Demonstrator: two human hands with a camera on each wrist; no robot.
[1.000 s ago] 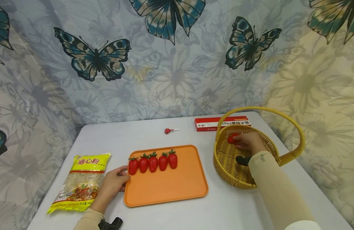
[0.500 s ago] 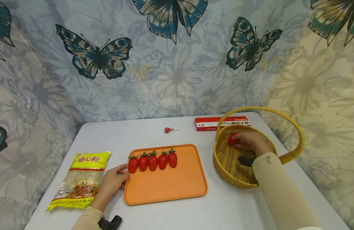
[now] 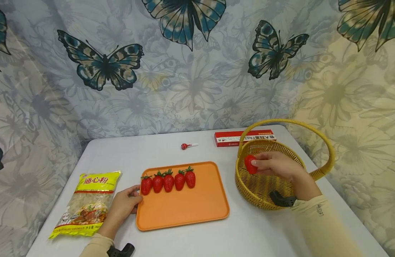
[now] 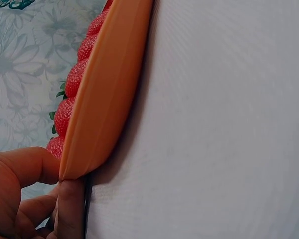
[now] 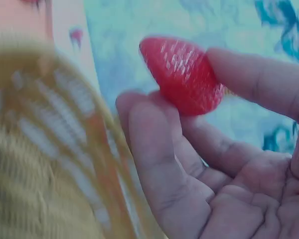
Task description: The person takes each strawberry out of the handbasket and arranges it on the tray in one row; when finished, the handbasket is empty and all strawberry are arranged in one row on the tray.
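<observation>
My right hand [image 3: 277,166] pinches a red strawberry [image 5: 182,74] between thumb and fingers, over the near-left part of a yellow wicker basket [image 3: 249,191]. An orange tray [image 3: 188,210] lies left of the basket. Along its far side several strawberries [image 3: 168,182] stand in a row, leaves pointing away from me. At the tray's left edge my left hand [image 3: 124,205] grips the rim; in the left wrist view, the thumb side is above the rim and a finger [image 4: 71,206] is under it.
A yellow bag of pasta [image 3: 88,205] lies left of my left hand. Behind the tray is a red lollipop [image 3: 184,146]. A red and white box [image 3: 227,139] lies behind the basket, whose tall handle [image 3: 326,142] arches over it.
My right hand has lifted the strawberry from inside the basket, up and toward the left. The left hand keeps its hold on the tray's edge.
</observation>
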